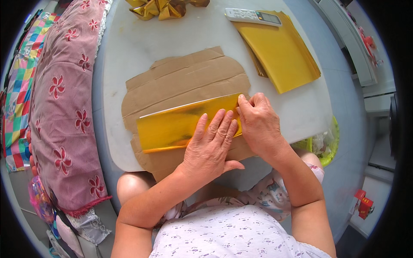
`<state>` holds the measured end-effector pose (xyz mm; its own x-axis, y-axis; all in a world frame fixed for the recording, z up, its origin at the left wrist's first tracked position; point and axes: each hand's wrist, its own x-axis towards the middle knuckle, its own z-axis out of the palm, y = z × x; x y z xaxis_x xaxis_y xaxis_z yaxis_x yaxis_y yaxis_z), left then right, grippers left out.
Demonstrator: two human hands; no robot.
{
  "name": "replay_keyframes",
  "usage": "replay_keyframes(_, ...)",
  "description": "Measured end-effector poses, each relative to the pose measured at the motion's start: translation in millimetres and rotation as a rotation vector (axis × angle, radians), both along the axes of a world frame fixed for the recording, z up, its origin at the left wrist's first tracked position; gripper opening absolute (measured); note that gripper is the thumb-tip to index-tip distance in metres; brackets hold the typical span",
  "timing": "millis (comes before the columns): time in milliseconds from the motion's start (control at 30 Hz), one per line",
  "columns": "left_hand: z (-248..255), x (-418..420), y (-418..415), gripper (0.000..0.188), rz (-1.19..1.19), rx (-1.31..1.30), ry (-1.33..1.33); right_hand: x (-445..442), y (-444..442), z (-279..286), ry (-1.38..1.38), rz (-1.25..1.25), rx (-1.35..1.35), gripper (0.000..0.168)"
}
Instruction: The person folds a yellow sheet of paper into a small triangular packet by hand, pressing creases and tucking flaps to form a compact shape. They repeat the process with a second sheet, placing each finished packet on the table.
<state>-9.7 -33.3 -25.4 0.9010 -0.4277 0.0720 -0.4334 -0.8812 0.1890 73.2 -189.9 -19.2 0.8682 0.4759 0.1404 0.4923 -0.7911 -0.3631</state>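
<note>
A folded strip of shiny gold foil paper (171, 129) lies on a flattened piece of brown cardboard (187, 74), a thin white edge showing along its far side. My left hand (209, 145) rests on the right half of the strip, fingers extended and slightly spread, palm down. At the strip's right end, my right hand (259, 124) has its thumb and curled fingers on the corner, pinching it. A stack of gold paper sheets (280, 54) sits at the far right of the table, with a white remote control (253, 16) across its top edge.
Folded gold foil pieces (158, 8) lie at the far edge of the white table (117, 142). A sofa with a pink flowered cover (64, 106) runs along the left. Below the table's right edge stands a yellow-green basket (334, 142) with a plastic liner.
</note>
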Motion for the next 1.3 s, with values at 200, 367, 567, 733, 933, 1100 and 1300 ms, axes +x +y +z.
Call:
replay_keyframes(200,0.4,0.9,0.4,0.099,-0.003,-0.009,0.016,0.3,0.1,-0.5,-0.006,0.005,-0.002,0.048)
replay_keyframes(367,-0.3,2.0,0.9,0.099,-0.003,-0.057,0.01,-0.6,-0.8,-1.1,-0.021,0.015,-0.022,0.05)
replay_keyframes(567,2.9,3.4,0.8,0.098,-0.007,-0.047,-0.003,-2.3,-3.0,-3.0,-0.006,0.012,0.005,0.05)
replay_keyframes(733,2.1,4.4,1.2,0.097,-0.022,-0.046,-0.024,1.4,-3.2,-3.2,0.005,-0.059,0.037,0.039)
replay_keyframes(933,-1.6,4.3,2.9,0.095,-0.02,-0.058,-0.037,8.7,-17.2,1.9,-0.071,-0.126,0.191,0.033)
replay_keyframes(1100,-3.1,6.3,4.1,0.093,-0.021,-0.064,-0.05,-8.6,-15.4,6.5,-0.219,0.216,0.186,0.043)
replay_keyframes(1300,-8.3,6.0,5.0,0.09,-0.032,-0.004,-0.083,-39.5,-16.8,5.3,-0.096,0.375,-0.028,0.08)
